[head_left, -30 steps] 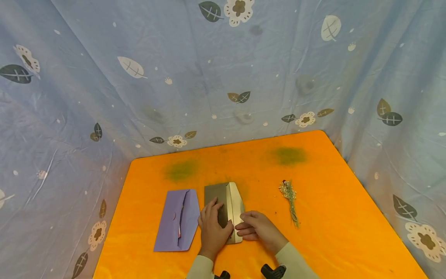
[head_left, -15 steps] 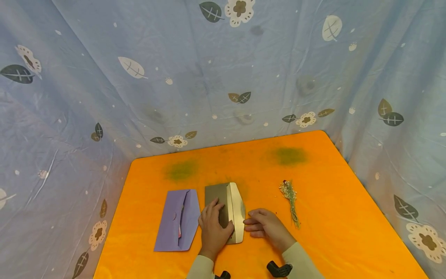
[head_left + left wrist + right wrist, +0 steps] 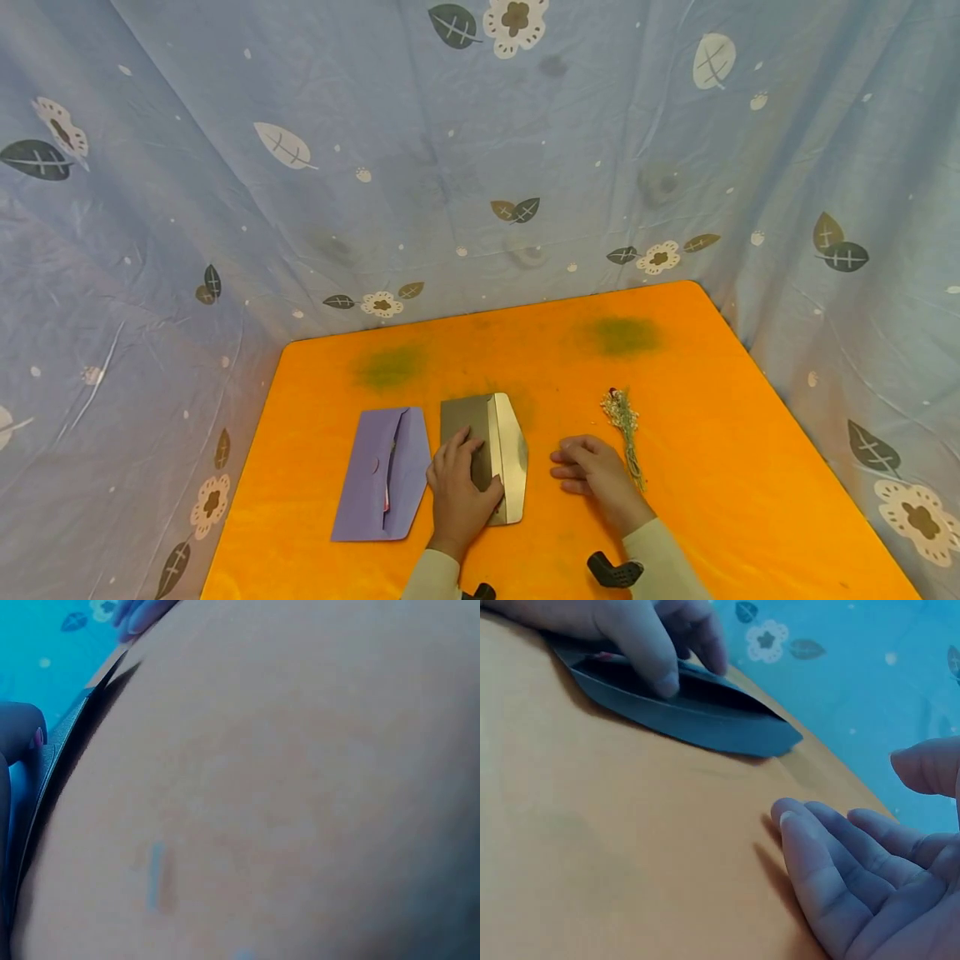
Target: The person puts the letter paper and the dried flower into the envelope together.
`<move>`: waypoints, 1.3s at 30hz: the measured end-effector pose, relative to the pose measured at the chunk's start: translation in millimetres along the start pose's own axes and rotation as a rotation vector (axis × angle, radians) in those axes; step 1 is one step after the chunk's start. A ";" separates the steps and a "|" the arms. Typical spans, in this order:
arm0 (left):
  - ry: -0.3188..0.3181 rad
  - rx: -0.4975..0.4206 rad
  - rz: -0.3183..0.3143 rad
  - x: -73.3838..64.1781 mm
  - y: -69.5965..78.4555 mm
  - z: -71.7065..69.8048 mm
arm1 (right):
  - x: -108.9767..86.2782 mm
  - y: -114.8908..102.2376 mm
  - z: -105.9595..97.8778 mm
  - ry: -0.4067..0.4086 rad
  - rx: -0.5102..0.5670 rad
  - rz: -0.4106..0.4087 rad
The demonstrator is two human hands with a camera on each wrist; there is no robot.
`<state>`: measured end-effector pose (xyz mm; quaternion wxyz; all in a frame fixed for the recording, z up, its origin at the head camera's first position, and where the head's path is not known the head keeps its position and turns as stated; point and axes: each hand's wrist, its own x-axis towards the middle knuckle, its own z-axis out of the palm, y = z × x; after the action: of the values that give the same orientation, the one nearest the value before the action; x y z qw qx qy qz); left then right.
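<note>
A gold envelope (image 3: 513, 458) lies on the orange table with its flap folded out to the right. My left hand (image 3: 459, 500) grips it from above, the thumb at the mouth and the other fingers over the body. In the right wrist view the envelope's mouth (image 3: 697, 712) gapes, dark inside, with a small reddish bit near the thumb. Off to the right, my right hand (image 3: 600, 479) is held apart from the envelope, fingers loosely bent and nothing in them. Close beyond it lies a small bundle of dried flowers (image 3: 621, 421). The left wrist view is mostly filled by blurred skin or table surface.
Left of my left hand lies a purple envelope (image 3: 363, 483), its flap out and a slip showing in its slot. The orange table (image 3: 720, 417) has two greenish stains towards the back. Blue patterned curtains (image 3: 390, 167) hang around its far and side edges.
My right hand has drawn away from the gold envelope's flap, moving right towards the dried flowers. My left hand stays in place on the envelope.
</note>
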<state>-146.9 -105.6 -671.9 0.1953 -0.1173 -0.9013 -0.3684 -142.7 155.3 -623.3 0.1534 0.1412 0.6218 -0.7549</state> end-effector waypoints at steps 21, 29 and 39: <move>-0.005 0.000 -0.001 0.1 -0.8 1.1 | -3.6 -20.7 -33.0 0.114 0.001 -0.077; -0.001 0.001 0.001 0.5 -0.1 0.3 | -14.2 -37.9 -52.0 0.162 0.003 -0.143; -0.007 -0.003 0.000 1.1 1.6 0.1 | -17.1 -39.8 -76.4 0.319 -0.142 -0.129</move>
<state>-147.4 -104.3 -670.5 0.1919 -0.1188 -0.9015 -0.3692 -141.6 238.4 -595.1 0.0136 0.2077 0.6977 -0.6855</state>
